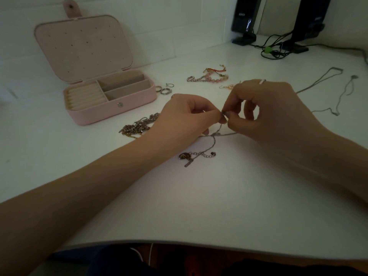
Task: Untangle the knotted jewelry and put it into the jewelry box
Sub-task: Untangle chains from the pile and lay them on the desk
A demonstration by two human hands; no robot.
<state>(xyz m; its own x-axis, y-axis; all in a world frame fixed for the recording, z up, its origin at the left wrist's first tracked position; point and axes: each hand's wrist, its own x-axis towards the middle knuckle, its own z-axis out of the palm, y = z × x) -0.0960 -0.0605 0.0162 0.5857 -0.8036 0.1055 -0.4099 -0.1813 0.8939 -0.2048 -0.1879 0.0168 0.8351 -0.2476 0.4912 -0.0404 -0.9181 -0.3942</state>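
Thin silver chain (214, 143) at frame centre, knotted, clasp end with small charms trailing on white surface (199, 206). Left hand (185, 114) and right hand (264, 108) both pinch chain's top; pinch point tiny, links indistinct. Pink jewelry box (111, 108) upper left, lid open. Three rings (164, 89) beside box. Second chain (326, 90) far right, partly hidden behind right hand.

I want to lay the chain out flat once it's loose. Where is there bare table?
Bare table lies between the forearms, below the pendant chain. Also left of the jewelry box. Crowded: rings, bracelets, chain pile, thin necklaces.
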